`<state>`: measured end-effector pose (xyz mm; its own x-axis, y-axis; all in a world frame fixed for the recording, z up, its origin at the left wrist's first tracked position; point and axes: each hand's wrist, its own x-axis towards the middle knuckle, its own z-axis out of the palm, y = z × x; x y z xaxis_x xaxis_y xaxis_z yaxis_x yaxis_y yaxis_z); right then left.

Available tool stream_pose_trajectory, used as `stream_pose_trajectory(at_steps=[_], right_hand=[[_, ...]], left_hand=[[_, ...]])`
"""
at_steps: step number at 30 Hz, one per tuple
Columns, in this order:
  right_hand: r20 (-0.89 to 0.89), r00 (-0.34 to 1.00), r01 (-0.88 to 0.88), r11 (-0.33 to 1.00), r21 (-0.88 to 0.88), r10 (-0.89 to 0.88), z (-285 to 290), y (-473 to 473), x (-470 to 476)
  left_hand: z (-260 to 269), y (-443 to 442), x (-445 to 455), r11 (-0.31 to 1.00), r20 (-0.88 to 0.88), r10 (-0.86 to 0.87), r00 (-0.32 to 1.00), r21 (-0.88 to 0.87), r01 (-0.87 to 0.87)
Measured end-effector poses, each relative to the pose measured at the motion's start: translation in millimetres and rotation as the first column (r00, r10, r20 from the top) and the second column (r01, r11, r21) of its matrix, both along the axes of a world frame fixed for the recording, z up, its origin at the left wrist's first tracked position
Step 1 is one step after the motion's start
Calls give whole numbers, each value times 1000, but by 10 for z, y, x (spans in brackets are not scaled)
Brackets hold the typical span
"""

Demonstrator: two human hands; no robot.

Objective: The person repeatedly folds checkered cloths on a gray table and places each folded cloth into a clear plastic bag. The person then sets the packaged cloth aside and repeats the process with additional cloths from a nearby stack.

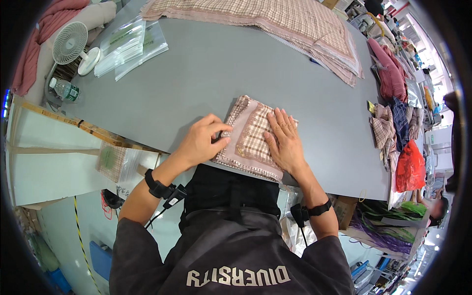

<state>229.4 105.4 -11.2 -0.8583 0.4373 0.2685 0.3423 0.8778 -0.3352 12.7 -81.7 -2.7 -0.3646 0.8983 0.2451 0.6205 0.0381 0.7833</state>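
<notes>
A folded plaid cloth (254,129), beige and brown with a plain pinkish border and a toothed edge, lies in layers at the near edge of the grey table (258,62). My right hand (284,142) rests flat on its right part, palm down and fingers stretched out. At the cloth's left edge is my left hand (206,138), its thumb and forefinger bent towards the layers with a gap between their tips. Whether it pinches the fabric is hard to see. A small gold-coloured mark (240,150) shows near the cloth's lower left corner.
Spread plaid cloths (265,14) cover the far edge. Clear plastic bags (132,46), a white fan (70,44) and a plastic bottle (65,89) stand at the left. To the right are fabric bundles (387,70) and a red plastic bag (410,166). Packed cloths (114,162) sit lower left.
</notes>
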Motion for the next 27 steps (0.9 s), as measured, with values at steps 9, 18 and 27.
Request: stream_pose_trajectory(at_steps=[9,18,27], right_hand=[[-76,966,-249,968,-14,247,96,-273,-425],[67,960,-272,962,8,270,134,-360,-506],[58,996,-61,998,1,61,77,-160,-155]], left_hand=[[91,739,-387,994,-98,7,995,-111,-18],[3,586,-868,979,-208,186,960,-50,-200],[-111,-235,-2674,676,-525,623,580,-12,-736]])
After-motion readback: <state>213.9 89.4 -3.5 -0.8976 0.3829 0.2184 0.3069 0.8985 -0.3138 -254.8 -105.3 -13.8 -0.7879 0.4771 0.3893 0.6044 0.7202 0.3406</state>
